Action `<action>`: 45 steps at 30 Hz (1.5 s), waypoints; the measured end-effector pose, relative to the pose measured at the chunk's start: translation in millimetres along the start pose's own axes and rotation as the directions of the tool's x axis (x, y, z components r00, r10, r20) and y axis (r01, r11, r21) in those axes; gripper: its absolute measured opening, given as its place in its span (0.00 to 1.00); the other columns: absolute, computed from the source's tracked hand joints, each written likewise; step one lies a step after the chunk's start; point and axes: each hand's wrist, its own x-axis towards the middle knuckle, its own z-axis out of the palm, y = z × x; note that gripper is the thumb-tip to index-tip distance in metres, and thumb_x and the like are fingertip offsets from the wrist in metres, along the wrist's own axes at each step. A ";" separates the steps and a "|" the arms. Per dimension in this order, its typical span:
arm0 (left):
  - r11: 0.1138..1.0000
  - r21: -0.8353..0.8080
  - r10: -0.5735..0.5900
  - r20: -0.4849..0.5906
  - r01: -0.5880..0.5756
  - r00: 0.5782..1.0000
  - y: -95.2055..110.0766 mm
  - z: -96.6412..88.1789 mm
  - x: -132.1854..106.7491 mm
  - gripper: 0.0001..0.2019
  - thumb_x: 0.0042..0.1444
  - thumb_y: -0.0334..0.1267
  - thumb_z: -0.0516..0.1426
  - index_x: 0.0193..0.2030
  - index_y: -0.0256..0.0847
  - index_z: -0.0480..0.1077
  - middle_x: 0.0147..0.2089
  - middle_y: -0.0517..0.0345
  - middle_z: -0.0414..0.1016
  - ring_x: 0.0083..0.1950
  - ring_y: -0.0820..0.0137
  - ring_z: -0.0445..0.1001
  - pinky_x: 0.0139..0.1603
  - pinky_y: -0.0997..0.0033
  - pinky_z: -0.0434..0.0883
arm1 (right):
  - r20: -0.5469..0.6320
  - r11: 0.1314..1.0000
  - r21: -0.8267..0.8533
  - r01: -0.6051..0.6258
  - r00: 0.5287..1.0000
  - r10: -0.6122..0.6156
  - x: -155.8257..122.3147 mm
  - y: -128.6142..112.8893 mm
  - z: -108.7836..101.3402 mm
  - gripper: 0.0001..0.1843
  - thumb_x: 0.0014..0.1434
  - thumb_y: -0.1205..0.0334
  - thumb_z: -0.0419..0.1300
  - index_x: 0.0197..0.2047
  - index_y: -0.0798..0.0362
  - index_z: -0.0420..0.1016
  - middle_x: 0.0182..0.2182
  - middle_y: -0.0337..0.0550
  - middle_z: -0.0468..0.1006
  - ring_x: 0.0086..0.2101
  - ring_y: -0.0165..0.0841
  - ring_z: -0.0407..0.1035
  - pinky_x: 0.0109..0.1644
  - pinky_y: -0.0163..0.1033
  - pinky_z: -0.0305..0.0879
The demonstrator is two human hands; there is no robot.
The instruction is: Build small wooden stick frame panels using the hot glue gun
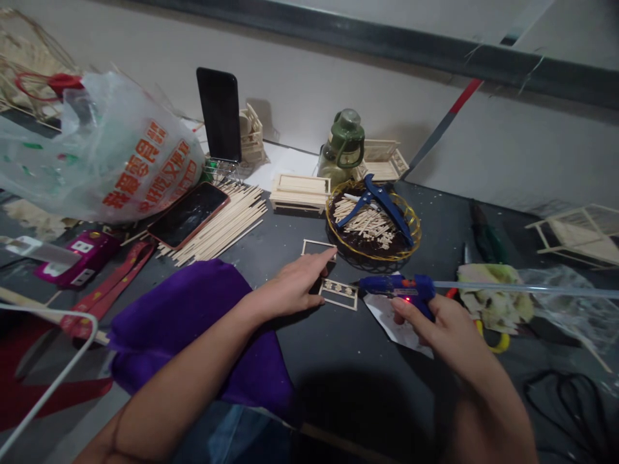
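My left hand (290, 285) rests low over the dark table. Its index finger reaches to the corner of a small wooden stick frame (316, 243). Thumb and curled fingers meet the left end of a second stick frame (342, 303), which has small flower-like pieces (338, 288) along its upper bar; the exact grip is partly hidden. In my right hand (447, 322) is a blue hot glue gun (396, 285), its nozzle close to that frame's right upper corner. A red light glows on it, and a clear glue stick (522, 288) extends from its back. White paper (399, 328) lies beneath.
A wire-rimmed basket (414, 241) holds short sticks and a blue cutter (387, 206). Long sticks (232, 225) lie under a phone (188, 216). Behind stand a green bottle (342, 145), small wooden models (300, 193) and an upright phone (219, 115). A plastic bag (135, 148) fills the left; purple cloth (193, 322) lies nearer.
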 end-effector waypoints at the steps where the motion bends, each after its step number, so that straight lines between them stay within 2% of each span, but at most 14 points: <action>1: 1.000 0.000 0.002 -0.002 -0.002 1.000 -0.1 0.1 0.0 0.43 0.53 0.35 0.61 0.73 0.43 0.43 0.57 0.46 0.69 0.58 0.55 0.66 0.58 0.54 0.66 | -0.002 1.000 0.002 -0.004 1.000 0.004 -0.1 1.5 -1.6 0.31 0.56 0.32 0.53 0.28 0.52 0.77 0.22 0.44 0.78 0.22 0.35 0.69 0.24 0.37 0.63; 7: 1.000 0.004 0.002 -0.001 -0.002 1.000 -1.1 0.7 0.1 0.44 0.53 0.35 0.62 0.73 0.44 0.43 0.57 0.46 0.68 0.58 0.56 0.67 0.58 0.55 0.67 | 0.019 0.999 -0.031 -0.021 1.000 0.021 -1.1 7.5 -6.8 0.32 0.57 0.32 0.52 0.26 0.53 0.76 0.19 0.43 0.75 0.20 0.34 0.67 0.22 0.36 0.60; 18: 1.000 0.005 0.023 -0.012 -0.023 1.000 -2.0 1.0 -0.4 0.44 0.54 0.35 0.61 0.73 0.45 0.42 0.57 0.47 0.67 0.58 0.56 0.66 0.58 0.53 0.67 | 0.019 1.000 -0.019 -0.001 1.000 0.001 1.1 3.2 -1.7 0.30 0.57 0.32 0.52 0.25 0.51 0.73 0.21 0.44 0.77 0.20 0.34 0.68 0.23 0.36 0.61; 25: 1.000 0.016 0.017 -0.002 -0.017 1.000 -1.7 1.3 -0.3 0.44 0.54 0.35 0.61 0.73 0.44 0.41 0.55 0.48 0.68 0.55 0.58 0.67 0.57 0.55 0.67 | 0.023 1.000 0.017 -0.008 1.000 0.008 2.0 4.9 0.5 0.29 0.57 0.32 0.53 0.29 0.51 0.72 0.22 0.43 0.77 0.23 0.35 0.70 0.25 0.37 0.64; 35: 0.999 0.015 0.029 -0.014 -0.029 0.999 -2.8 1.8 0.2 0.44 0.53 0.35 0.61 0.73 0.44 0.42 0.53 0.49 0.68 0.54 0.58 0.68 0.56 0.56 0.67 | 0.033 0.999 0.048 -0.017 0.999 0.016 1.1 7.9 1.3 0.27 0.57 0.33 0.54 0.29 0.51 0.70 0.23 0.42 0.75 0.23 0.34 0.67 0.24 0.36 0.62; 45: 0.999 0.012 0.031 -0.015 -0.031 0.999 -3.8 2.8 0.0 0.44 0.54 0.36 0.61 0.73 0.45 0.42 0.52 0.50 0.68 0.53 0.59 0.68 0.56 0.56 0.68 | 0.046 0.999 0.042 0.002 0.999 -0.004 2.5 9.0 2.5 0.27 0.59 0.35 0.53 0.34 0.52 0.73 0.23 0.41 0.74 0.22 0.33 0.66 0.24 0.36 0.61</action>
